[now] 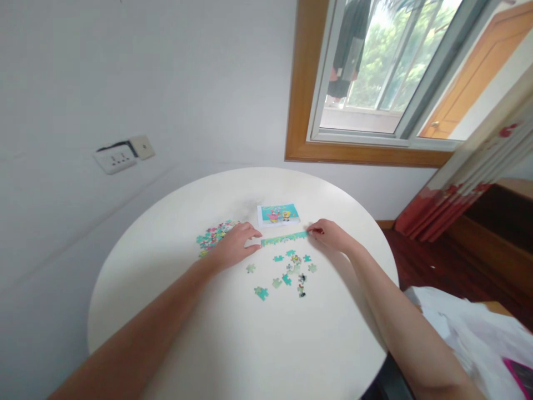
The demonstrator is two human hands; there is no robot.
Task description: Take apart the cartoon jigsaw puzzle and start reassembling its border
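Observation:
A narrow strip of joined jigsaw puzzle pieces (285,239), green and teal, lies across the middle of the white round table (250,344). At its left end is my left hand (233,245), thumb and fingers apart, the tips beside the strip. My right hand (331,234) has its fingers pinched together on the strip's right end; the fingertips partly hide that end. Several loose puzzle pieces (287,279) are scattered nearer to me. Behind my left hand sits a pile of mixed puzzle pieces (213,236), partly covered by the hand.
Just beyond the strip lies a picture card (278,214) with cartoon figures on teal. A wall with a socket (116,159) and a wood-framed window (291,122) borders the table. White bags or papers (470,328) are at the lower right, below a red and cream curtain (449,194).

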